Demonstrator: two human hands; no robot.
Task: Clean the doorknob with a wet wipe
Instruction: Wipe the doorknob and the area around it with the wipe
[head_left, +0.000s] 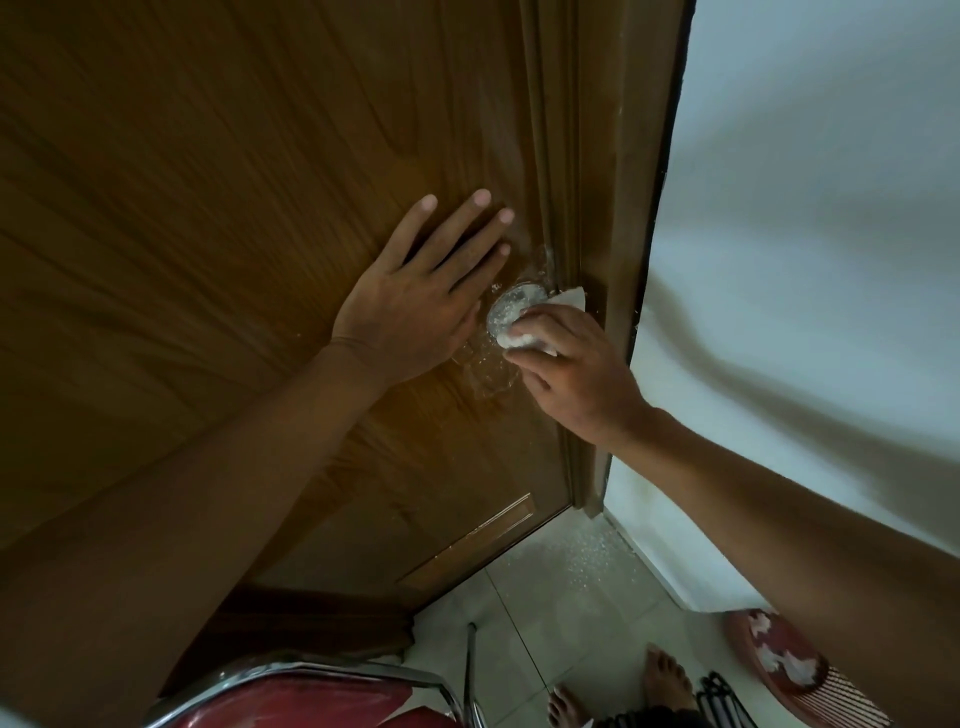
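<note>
Here right-hand fingers (540, 325) pinch wet wipe (519, 339) against doorknob (511, 306); left hand (415, 317) flat.

- My left hand (415, 312) lay flat against the brown wood-grain door (208, 208), fingers spread, just beside the round silver metal doorknob (511, 307).
- My right hand (576, 374) pressed a crumpled white wet wipe (522, 338) onto the knob's lower right side, and a corner of the wipe stuck out above my fingers.
- Below, a chrome-framed chair with a red seat (332, 696) stood on the pale tiled floor (571, 597).
- My bare feet (665, 675) were near a red patterned cushion (779, 660).
</note>
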